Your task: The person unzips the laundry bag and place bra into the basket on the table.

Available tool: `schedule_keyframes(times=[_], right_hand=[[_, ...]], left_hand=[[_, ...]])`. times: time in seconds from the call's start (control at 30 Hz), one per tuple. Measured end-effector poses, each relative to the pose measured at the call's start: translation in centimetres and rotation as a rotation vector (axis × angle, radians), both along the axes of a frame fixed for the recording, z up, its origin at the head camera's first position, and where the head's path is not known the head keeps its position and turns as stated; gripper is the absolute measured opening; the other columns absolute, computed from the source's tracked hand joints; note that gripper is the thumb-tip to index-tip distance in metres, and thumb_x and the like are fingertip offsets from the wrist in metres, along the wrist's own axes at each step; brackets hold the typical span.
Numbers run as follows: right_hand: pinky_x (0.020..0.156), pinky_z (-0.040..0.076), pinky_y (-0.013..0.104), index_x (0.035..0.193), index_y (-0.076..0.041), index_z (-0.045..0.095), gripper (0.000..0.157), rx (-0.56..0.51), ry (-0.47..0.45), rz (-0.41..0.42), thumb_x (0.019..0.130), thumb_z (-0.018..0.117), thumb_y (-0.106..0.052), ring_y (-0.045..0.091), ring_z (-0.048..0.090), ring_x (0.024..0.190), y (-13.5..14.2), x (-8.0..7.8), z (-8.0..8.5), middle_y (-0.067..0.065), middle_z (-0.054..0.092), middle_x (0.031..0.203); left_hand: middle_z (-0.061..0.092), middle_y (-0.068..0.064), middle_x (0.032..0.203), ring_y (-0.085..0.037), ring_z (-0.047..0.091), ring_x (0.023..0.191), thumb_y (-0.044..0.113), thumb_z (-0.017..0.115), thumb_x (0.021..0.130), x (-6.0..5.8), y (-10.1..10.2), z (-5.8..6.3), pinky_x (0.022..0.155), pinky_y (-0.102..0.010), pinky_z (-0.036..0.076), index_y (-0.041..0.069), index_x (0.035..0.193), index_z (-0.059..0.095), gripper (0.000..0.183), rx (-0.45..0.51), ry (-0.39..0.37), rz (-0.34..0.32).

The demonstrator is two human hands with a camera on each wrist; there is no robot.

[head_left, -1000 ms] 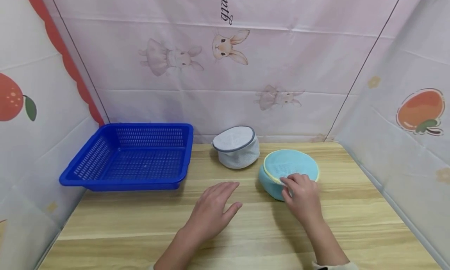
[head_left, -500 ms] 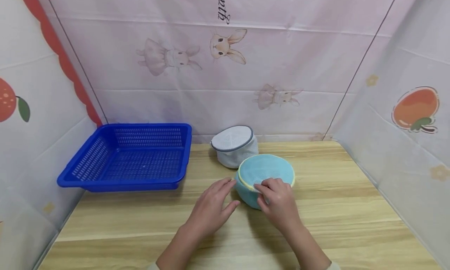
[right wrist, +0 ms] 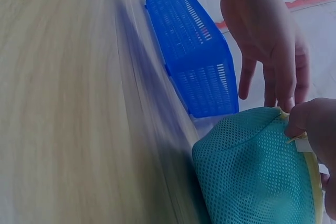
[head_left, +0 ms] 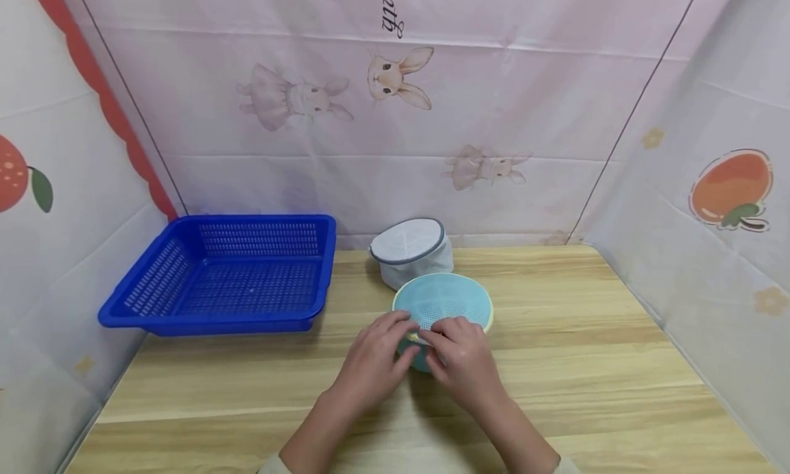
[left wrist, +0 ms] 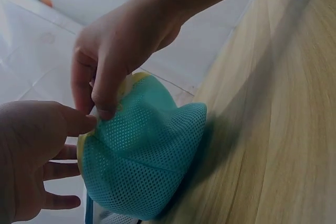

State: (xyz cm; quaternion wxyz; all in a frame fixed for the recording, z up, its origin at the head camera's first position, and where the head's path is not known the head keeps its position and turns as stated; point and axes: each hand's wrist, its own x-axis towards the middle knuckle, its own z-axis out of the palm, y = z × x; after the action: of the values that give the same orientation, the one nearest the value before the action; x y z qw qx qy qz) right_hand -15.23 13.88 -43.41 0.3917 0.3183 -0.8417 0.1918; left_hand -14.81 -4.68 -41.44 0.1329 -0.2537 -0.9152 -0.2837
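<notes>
A round teal mesh laundry bag [head_left: 443, 297] with yellow trim sits on the wooden table in front of me. My right hand [head_left: 467, 365] pinches its near rim between thumb and fingers, beside a small white tab [right wrist: 303, 144]. Close by on the same rim, my left hand [head_left: 372, 356] has its thumb at the edge. Its other fingers are spread behind the rim in the left wrist view. The teal mesh [left wrist: 144, 153] sags inward at the side, with its lower part near the tabletop. Part of the front wall is hidden by the hands in the head view.
Just behind stands a white mesh bag [head_left: 409, 242] with grey trim, partly overlapped by the teal one. A blue plastic basket [head_left: 222, 321] is at the back left. Printed cloth walls [head_left: 395, 138] enclose the wooden table [head_left: 617, 364] at the back and sides.
The right hand has brought the teal mesh laundry bag leftward from the right side. The left hand, apart from it one second ago, is now at its rim; the basket and white bag stay put.
</notes>
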Motion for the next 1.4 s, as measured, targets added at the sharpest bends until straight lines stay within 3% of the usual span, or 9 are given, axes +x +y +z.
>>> schedule_keyframes(times=[0.4,0.8,1.0,1.17,1.4], right_hand=[[0.065,0.041,0.035,0.097,-0.012,0.076,0.026,-0.016,0.001,0.013,0.072,0.07,-0.006,0.02,0.056,0.081,-0.6,0.3,0.0,-0.002,0.064,0.091],[0.072,0.044,0.038,0.098,-0.012,0.075,0.027,-0.074,-0.044,0.062,0.072,0.081,-0.014,0.02,0.056,0.089,-0.4,0.2,0.1,0.0,0.063,0.098],[0.074,0.043,0.036,0.097,-0.012,0.076,0.022,-0.14,-0.068,0.122,0.084,0.073,-0.029,0.017,0.057,0.091,-0.5,0.3,0.1,-0.003,0.064,0.098],[0.074,0.044,0.036,0.096,-0.012,0.076,0.015,-0.162,-0.102,0.11,0.083,0.07,-0.018,0.017,0.058,0.092,-0.5,0.2,0.2,-0.003,0.065,0.098],[0.073,0.043,0.036,0.096,-0.012,0.076,0.022,-0.142,-0.096,0.106,0.074,0.078,-0.01,0.018,0.057,0.091,-0.5,0.0,-0.3,-0.002,0.064,0.099]], left_hand=[[0.064,0.007,0.111,-0.014,0.059,0.114,0.025,0.069,0.093,-0.3,-0.2,-0.4,0.097,-0.045,0.045,0.021,0.104,0.064,0.013,-0.038,0.036,0.054],[0.065,0.008,0.105,-0.012,0.063,0.106,0.021,0.069,0.092,-0.6,-2.1,-0.6,0.097,-0.042,0.049,0.022,0.101,0.064,0.011,0.07,0.006,0.07],[0.065,0.009,0.104,-0.013,0.063,0.105,0.021,0.07,0.092,-0.6,-2.6,-0.4,0.097,-0.041,0.05,0.022,0.101,0.065,0.011,0.078,-0.009,0.078],[0.065,0.009,0.103,-0.013,0.063,0.103,0.021,0.071,0.092,-0.7,-2.7,-0.3,0.095,-0.039,0.051,0.022,0.101,0.065,0.011,0.082,-0.011,0.076],[0.065,0.01,0.101,-0.009,0.063,0.098,0.02,0.071,0.091,-0.7,-2.7,-0.4,0.084,-0.034,0.054,0.022,0.1,0.065,0.011,0.098,-0.016,0.082]])
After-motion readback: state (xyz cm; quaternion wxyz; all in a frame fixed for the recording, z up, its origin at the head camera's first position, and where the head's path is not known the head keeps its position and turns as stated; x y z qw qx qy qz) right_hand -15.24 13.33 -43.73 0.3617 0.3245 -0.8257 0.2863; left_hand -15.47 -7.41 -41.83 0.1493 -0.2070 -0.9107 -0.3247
